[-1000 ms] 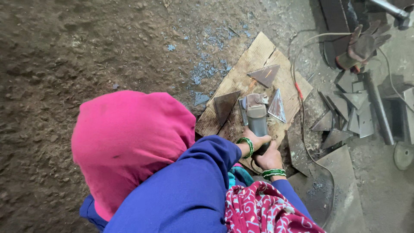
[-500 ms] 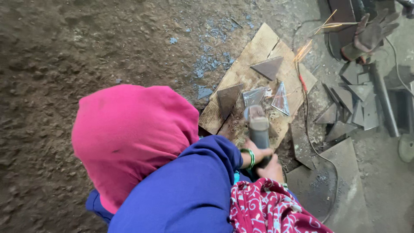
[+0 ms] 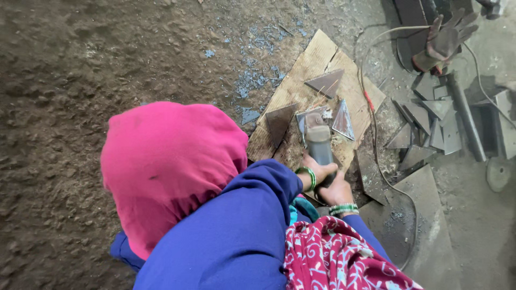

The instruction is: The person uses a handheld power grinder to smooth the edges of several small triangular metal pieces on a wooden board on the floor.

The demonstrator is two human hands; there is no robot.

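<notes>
Now, head view only; notes follow.

Tool: grey angle grinder (image 3: 318, 140), body upright in frame, its head down on a shiny metal plate (image 3: 310, 115) atop the wooden board (image 3: 301, 80).
Left hand (image 3: 318, 171): wrapped round the rear of the grinder body, green bangle at the wrist, blue sleeve behind it.
Right hand (image 3: 336, 192): clenched on the grinder's tail end just below the left hand, green-and-white bangles showing; the two hands touch.
Change: against the frame a second back, the grinder sits further up the board, its head now over the plate instead of beside it; half a second back a few sparks flew at the upper right, and none show now.
Meaning: by my reading, the disc has been walked onto the plate and the grind is under way or paused; contact itself is hidden under the guard.
Workpieces: dark triangular piece (image 3: 280, 122) just left of the plate, another triangle (image 3: 325, 83) above, a bright triangle (image 3: 342, 120) just right of the grinder.
Cable: thin cord (image 3: 374, 115) runs along the board's right edge.
Surroundings: pile of cut triangles (image 3: 424, 123) to the right, well apart; worn glove (image 3: 443, 40) at upper right; dirt floor (image 3: 70, 64) to the left.
Foreground: pink head covering (image 3: 166, 161) blocks the lower left.
</notes>
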